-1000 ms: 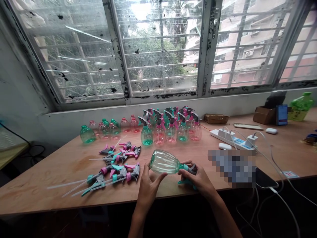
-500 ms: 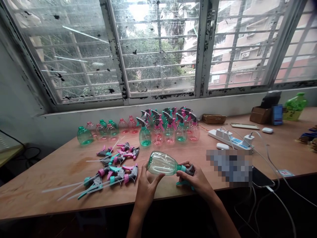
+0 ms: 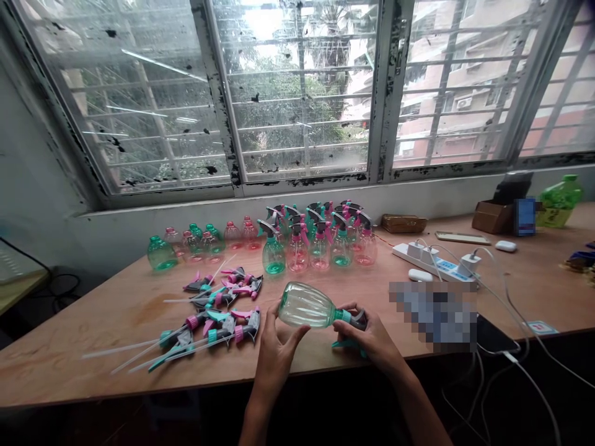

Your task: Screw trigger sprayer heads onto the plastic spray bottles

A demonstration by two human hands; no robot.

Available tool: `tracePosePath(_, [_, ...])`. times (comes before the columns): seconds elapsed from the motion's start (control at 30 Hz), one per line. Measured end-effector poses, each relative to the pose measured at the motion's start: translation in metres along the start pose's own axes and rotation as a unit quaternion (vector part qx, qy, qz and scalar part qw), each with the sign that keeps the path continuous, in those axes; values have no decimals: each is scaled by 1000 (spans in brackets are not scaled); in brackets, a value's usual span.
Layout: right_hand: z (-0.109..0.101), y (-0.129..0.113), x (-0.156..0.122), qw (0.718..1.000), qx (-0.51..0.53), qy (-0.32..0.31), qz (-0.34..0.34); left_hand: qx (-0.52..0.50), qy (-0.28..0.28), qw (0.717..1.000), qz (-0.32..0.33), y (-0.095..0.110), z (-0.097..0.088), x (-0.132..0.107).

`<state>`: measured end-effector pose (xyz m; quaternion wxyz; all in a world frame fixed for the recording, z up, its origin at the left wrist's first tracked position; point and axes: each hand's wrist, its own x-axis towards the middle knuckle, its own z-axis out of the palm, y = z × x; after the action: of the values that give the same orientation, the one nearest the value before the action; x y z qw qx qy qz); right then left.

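A clear green spray bottle [image 3: 307, 305] lies sideways in the air above the table's front edge, its base to the left. Fingers and thumb of my left hand [image 3: 277, 337] are closed around the base end. My right hand [image 3: 372, 337] grips the grey and teal spray head [image 3: 349, 319] at the neck, and the teal trigger hangs below it. Part of the spray head is hidden by my right fingers. To the left lie several loose spray heads [image 3: 225, 329] with long clear tubes, in pink, teal and grey.
Behind my hands stand several spray bottles with heads [image 3: 297, 253]. Several headless bottles [image 3: 162, 254] stand to their left. A white power strip [image 3: 432, 263] with cables, a black phone [image 3: 495, 334] and a cardboard box [image 3: 493, 215] are on the right.
Both hands keep their hold on the bottle and spray head, almost unmoved. The whole view has shifted very slightly.
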<state>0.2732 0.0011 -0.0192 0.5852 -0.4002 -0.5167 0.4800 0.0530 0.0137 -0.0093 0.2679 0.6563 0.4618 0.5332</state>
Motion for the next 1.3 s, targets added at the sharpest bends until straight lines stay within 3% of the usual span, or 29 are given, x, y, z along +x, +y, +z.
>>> tracePosePath(0.2, [0,-1,1,1000,5,-3,-11,17,8,999,45,-7,1,0])
tracePosePath(0.53, [1,-2,0,1000,-18,4,1,-12,0,1000,0,-1,0,0])
tracePosePath(0.8, [-1,0,2,1000,-7,1,-4,15,6,998,61,-5,0,1])
tracePosePath(1.1, [-1,0,2,1000,-5,-6,-1,-19,0,1000,2,-2,0,0])
tracePosePath(1.3, [0,0,1,1000,-3,-3,-3,6,13,998,54,-2,-1,2])
